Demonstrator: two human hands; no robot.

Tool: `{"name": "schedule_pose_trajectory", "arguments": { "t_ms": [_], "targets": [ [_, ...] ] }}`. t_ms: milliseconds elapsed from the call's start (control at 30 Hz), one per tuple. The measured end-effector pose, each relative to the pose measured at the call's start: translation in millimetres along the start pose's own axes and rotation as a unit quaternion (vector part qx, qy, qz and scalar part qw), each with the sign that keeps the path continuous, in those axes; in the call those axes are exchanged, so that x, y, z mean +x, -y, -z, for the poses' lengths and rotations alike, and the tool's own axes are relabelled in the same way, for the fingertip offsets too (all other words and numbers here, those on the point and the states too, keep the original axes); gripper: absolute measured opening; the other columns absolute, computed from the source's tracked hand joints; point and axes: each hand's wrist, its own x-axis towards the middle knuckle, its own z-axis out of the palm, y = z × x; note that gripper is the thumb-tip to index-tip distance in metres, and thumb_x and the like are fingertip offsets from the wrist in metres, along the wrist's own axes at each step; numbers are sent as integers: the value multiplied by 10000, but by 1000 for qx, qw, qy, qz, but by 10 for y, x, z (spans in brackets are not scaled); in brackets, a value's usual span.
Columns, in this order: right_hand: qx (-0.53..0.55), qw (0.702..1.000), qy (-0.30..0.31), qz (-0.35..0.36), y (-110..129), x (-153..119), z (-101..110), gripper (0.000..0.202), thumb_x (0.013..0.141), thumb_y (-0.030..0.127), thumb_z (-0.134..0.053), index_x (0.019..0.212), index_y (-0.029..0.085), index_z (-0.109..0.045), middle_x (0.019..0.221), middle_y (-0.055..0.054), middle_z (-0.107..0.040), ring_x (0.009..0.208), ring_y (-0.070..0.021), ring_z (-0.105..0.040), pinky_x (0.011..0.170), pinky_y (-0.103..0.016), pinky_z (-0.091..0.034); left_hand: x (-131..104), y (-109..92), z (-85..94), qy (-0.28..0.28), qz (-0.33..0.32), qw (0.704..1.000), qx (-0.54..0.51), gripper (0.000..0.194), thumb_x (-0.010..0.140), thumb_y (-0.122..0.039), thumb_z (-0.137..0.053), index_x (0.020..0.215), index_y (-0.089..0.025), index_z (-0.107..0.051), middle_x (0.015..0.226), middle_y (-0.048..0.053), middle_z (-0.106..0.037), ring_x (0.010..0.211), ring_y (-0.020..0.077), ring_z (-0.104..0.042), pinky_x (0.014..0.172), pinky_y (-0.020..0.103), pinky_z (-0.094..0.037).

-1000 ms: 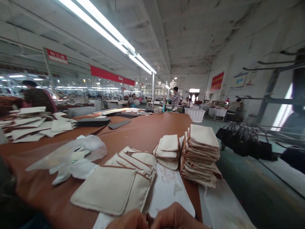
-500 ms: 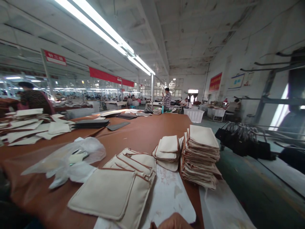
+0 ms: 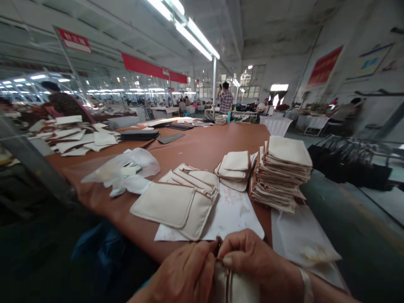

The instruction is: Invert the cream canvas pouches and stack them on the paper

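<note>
At the bottom centre, my left hand (image 3: 186,273) and my right hand (image 3: 252,259) meet at the top of a cream fabric piece (image 3: 243,288) with brown edging. The right thumb and fingers pinch its upper edge. My left fingers are closed against its left side. Just beyond my hands, several flat cream pieces (image 3: 166,204) overlap on a white sheet (image 3: 233,214). A small pile of cream pieces (image 3: 235,162) lies behind, beside a tall stack (image 3: 280,176) of brown-edged cream pieces.
A brown-covered table (image 3: 202,145) carries a crumpled plastic bag (image 3: 142,162), dark flat pieces (image 3: 139,134) and loose white scraps (image 3: 83,136). Black items hang on a rack (image 3: 350,162) at right. A metal post (image 3: 34,155) stands left. Other people are farther off.
The view has tilted down, so the table items appear higher. Both hands and the cream piece between them now show at the bottom, where earlier only part of a hand was visible.
</note>
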Motion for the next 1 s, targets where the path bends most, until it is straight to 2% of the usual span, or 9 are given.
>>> {"name": "schedule_pose_trajectory", "arguments": {
  "t_ms": [133,233,300,433,533,667,767,867,1000],
  "targets": [
    [-114,993,-16,4,142,-64,-24,265,723,343,-731,757,85,-677,610,18,-547,534,-67,-385,500,-195,-274,-8,29,25,21,-55,998,4,207,951,-99,-374,1037,-113,-563,874,109,-659,846,209,-634,753,281,-544],
    [-147,989,-13,15,190,-75,-38,213,731,300,-675,747,89,-664,621,15,-549,551,-75,-391,506,-201,-281,2,86,14,69,73,980,-170,145,947,-101,-401,954,-137,-541,829,63,-585,803,171,-577,724,243,-505],
    [-167,985,-7,35,191,-71,-48,138,722,234,-648,736,98,-665,632,15,-569,562,-79,-416,514,-200,-304,37,128,4,108,194,929,-296,181,970,-187,-394,872,-153,-542,817,37,-538,754,145,-529,694,231,-462],
    [-212,974,-15,74,162,-43,-56,100,706,91,-588,725,123,-680,647,23,-620,585,-88,-482,539,-192,-358,125,175,-28,226,356,777,-467,312,941,-358,-459,720,-155,-543,718,-9,-466,682,129,-429,611,231,-363],
    [-224,971,-14,86,153,-34,-54,121,703,50,-588,719,125,-681,652,29,-627,588,-83,-490,540,-181,-368,157,166,-72,235,427,686,-540,253,831,-365,-569,701,-149,-551,656,-32,-422,614,111,-340,541,236,-269],
    [-238,966,-21,95,145,-43,-72,134,691,23,-586,703,122,-676,628,38,-608,552,-67,-449,503,-165,-342,205,118,-114,213,492,620,-573,212,681,-335,-628,639,-143,-548,613,-30,-435,593,108,-323,544,248,-243],
    [-275,954,-33,113,113,-44,-97,145,688,18,-573,687,124,-672,583,50,-576,506,-57,-402,463,-162,-309,253,82,-132,204,516,606,-570,172,609,-301,-612,598,-147,-537,572,-35,-428,569,102,-310,536,253,-220],
    [-291,948,-33,123,101,-40,-101,158,677,13,-559,693,122,-672,569,54,-558,494,-56,-386,448,-162,-295,263,51,-156,189,520,622,-554,121,566,-264,-564,548,-159,-506,520,-49,-391,530,87,-270,508,256,-179],
    [-232,970,13,76,185,-38,-42,80,715,89,-615,739,108,-689,632,23,-593,549,-72,-434,499,-177,-334,206,32,-171,174,516,620,-564,91,554,-229,-528,596,-149,-541,514,-56,-414,492,75,-275,471,235,-183]
  ]
}}
